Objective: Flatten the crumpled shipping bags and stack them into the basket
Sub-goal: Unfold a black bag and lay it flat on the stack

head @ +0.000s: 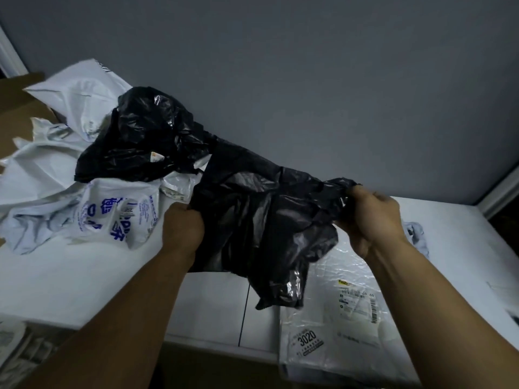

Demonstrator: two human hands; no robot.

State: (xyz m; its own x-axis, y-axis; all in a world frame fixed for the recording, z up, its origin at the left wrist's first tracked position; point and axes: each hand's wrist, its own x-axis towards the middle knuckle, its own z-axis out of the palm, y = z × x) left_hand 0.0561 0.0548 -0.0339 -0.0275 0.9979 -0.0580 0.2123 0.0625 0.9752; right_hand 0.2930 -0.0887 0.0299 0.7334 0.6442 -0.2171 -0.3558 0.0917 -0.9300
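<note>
Both hands held 1 crumpled black bag (pixel 261 220) above the white table (pixel 70 276). The left hand (pixel 182 223) clenched its left edge; the right hand (pixel 368 217) pinched its upper right corner, fingers curled tight. Under it lay a flat white bag (pixel 337 318) with a label. More bags (pixel 92 175), white and black, sat heaped at left.

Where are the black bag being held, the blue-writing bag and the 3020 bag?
held black bag (pixel 252 226): head view, crumpled middle.
blue-writing bag (pixel 112 220): head view, printed side.
3020 bag (pixel 307 339): head view, numbered sticker.
</note>
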